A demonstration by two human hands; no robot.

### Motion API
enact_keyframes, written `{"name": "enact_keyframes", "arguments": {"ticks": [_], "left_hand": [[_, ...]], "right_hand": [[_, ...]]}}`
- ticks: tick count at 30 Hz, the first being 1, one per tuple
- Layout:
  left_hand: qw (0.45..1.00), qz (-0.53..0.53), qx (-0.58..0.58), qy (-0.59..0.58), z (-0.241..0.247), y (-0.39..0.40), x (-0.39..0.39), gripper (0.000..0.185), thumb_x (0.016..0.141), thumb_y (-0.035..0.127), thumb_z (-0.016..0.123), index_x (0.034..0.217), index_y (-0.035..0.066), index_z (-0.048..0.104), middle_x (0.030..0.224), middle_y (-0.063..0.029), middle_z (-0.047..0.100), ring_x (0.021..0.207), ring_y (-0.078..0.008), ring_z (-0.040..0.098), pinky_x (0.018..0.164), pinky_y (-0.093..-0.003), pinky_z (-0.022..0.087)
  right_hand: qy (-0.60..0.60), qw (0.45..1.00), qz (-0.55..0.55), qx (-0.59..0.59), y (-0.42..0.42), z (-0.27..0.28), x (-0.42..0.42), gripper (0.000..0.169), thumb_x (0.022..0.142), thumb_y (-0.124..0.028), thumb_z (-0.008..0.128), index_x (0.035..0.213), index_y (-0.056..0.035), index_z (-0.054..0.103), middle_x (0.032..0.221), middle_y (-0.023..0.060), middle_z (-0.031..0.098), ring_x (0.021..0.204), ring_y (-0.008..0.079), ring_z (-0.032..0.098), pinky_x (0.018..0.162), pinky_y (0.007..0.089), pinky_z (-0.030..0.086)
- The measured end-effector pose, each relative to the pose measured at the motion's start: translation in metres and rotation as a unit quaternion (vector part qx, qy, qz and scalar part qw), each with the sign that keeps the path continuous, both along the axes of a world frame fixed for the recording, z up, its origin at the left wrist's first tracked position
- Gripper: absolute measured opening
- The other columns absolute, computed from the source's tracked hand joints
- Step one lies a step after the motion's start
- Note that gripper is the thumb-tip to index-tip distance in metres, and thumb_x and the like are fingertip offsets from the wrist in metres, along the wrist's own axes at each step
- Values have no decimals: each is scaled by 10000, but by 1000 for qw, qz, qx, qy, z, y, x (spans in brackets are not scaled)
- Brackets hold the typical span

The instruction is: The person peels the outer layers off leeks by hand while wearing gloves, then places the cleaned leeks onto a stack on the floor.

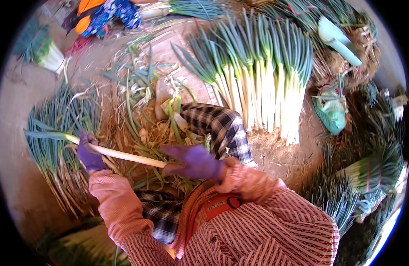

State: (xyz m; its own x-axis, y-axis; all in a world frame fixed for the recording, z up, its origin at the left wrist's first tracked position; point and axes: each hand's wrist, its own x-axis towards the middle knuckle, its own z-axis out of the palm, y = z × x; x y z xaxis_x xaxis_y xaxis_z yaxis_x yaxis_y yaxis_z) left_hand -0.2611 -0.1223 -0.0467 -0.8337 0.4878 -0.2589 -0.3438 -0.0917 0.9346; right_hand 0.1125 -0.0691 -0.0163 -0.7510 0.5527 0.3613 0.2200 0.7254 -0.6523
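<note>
A long Welsh onion stalk point(124, 155) slants across in front of me, its white shank peeled smooth. My left hand point(90, 155), in a purple glove, grips it near where the white turns to green leaf. The root end meets my right hand point(194, 162), also gloved in purple and blurred. Its fingers spread around that end, and whether they pinch it is unclear. Beyond my left hand lies a heap of unpeeled Welsh onions point(63, 106) with dry brownish shanks. Peeled Welsh onions point(264, 86) lie in a neat row past my knee, roots towards me.
Stripped skins and leaves point(138, 123) litter the floor between my legs. A pale blue plastic scoop-like item point(339, 41) rests on bundles at the far right, above a green plastic bag point(331, 113). Tied bundles point(367, 173) line the right side. Another person point(108, 15) sits at the top left.
</note>
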Motion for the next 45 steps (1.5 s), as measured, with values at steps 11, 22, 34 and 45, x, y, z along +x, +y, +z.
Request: {"name": "enact_keyframes", "arguments": {"ticks": [11, 22, 34, 45], "left_hand": [[917, -306, 79, 245, 74, 65, 173, 546, 929, 282, 506, 1339, -63, 404, 877, -100, 651, 539, -92, 532, 502, -202, 418], [937, -304, -100, 142, 20, 35, 148, 480, 906, 171, 556, 1306, -68, 442, 795, -100, 640, 475, -104, 515, 457, -239, 411], [866, -423, -256, 74, -27, 9, 137, 463, 866, 133, 622, 1272, -47, 490, 818, -71, 604, 552, -107, 535, 505, -259, 431], [855, -425, -289, 69, -37, 20, 146, 464, 852, 112, 633, 1273, -35, 504, 838, -72, 625, 537, -108, 547, 484, -271, 424]], "right_hand": [[-62, 880, -307, -357, 96, 45, 59, 350, 922, -204, 549, 1197, 9, 512, 711, 28, 591, 501, 50, 502, 385, 178, 433], [-315, 745, -489, -327, 219, -265, 213, 400, 849, -357, 516, 946, 8, 646, 1069, 272, 610, 1015, 382, 598, 872, 423, 472], [-138, 736, -527, -403, 212, -221, 241, 230, 825, -220, 610, 845, 9, 603, 739, 204, 637, 624, 325, 620, 551, 427, 492], [120, 832, -447, -306, 207, -104, 277, 138, 890, -80, 545, 851, 16, 635, 585, 49, 552, 385, 102, 493, 311, 236, 365]]}}
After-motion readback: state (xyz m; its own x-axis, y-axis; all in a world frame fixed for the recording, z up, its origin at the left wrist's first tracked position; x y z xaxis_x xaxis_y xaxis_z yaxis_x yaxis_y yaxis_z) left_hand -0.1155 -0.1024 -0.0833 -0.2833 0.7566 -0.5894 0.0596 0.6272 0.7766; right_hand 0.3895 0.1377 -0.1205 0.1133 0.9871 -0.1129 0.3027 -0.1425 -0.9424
